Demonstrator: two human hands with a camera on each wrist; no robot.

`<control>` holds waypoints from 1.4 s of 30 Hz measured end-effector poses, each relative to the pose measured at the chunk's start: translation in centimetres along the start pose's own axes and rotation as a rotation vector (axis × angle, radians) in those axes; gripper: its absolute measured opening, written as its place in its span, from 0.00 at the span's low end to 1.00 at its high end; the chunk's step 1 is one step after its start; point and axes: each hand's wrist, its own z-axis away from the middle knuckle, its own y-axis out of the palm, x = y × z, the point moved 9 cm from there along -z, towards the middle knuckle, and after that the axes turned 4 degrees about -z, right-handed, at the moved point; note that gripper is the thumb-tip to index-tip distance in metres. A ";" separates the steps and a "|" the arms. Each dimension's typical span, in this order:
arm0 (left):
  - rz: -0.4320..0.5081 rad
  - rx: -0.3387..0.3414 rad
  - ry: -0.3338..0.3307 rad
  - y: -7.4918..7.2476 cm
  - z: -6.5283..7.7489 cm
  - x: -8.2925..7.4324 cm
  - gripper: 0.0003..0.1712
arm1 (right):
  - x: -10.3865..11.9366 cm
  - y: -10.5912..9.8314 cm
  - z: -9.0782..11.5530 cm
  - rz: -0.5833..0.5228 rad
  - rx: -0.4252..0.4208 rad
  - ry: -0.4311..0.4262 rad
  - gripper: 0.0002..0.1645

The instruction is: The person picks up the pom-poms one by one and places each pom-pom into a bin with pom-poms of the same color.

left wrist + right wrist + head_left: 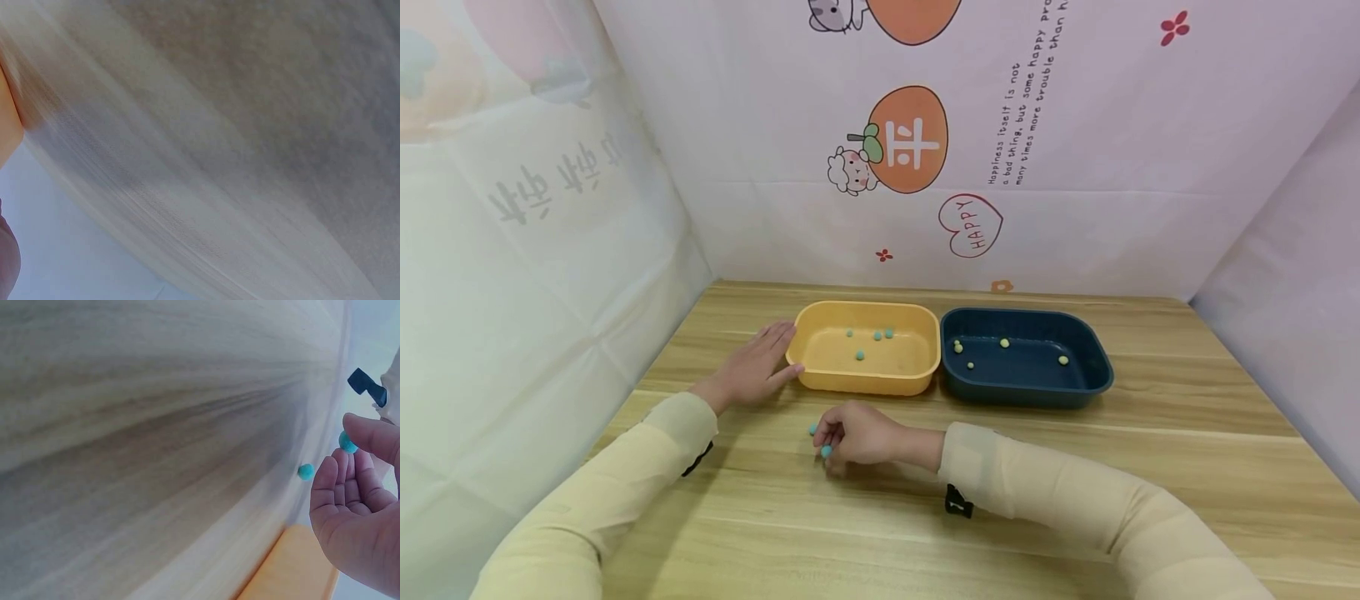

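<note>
My right hand point(861, 433) is just in front of the yellow bin point(865, 383) and pinches a small teal ball point(826, 452). In the right wrist view that ball shows between the thumb point(375, 437) and fingertips. A second teal ball point(812, 430) lies on the table close beyond the fingers. My left hand point(756, 367) rests against the left end of the yellow bin, fingers extended along its rim. Several teal balls point(860, 355) sit inside this bin. The left wrist view shows mostly tabletop, with a bit of the hand at its lower left edge.
A dark blue bin point(1026, 396) stands directly right of the yellow one and holds several pale yellow balls point(1004, 342). Both are near the back of the wooden table point(760, 517). A printed white cloth point(760, 225) hangs behind and at the sides.
</note>
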 end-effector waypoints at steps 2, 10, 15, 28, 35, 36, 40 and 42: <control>0.000 0.001 -0.002 0.0 0.0 0.0 0.45 | 0.2 -0.2 0.0 -0.003 -0.003 -0.003 0.08; 0.011 0.010 -0.010 0.0 -0.1 0.0 0.45 | 0.9 -1.1 -0.2 0.001 -0.011 -0.037 0.08; 0.013 0.007 -0.008 0.0 0.0 0.0 0.45 | 1.8 -2.1 -0.1 0.027 -0.031 -0.065 0.08; 0.007 -0.002 -0.002 0.0 -0.2 0.1 0.45 | 2.7 -6.6 -0.7 -0.006 -0.186 -0.030 0.10; 0.002 0.007 -0.006 0.0 -0.1 0.1 0.45 | 2.3 -9.4 -1.3 -0.046 -0.304 -0.006 0.10; 0.001 0.009 -0.008 0.0 -0.1 0.1 0.45 | 2.2 -9.8 -1.5 -0.057 -0.320 0.002 0.11; 0.008 0.017 -0.015 -0.1 0.0 0.0 0.45 | 1.6 -11.0 -2.1 -0.081 -0.377 0.035 0.12; 0.011 0.019 -0.017 -0.1 0.1 -0.1 0.45 | 1.4 -11.4 -2.4 -0.085 -0.397 0.050 0.12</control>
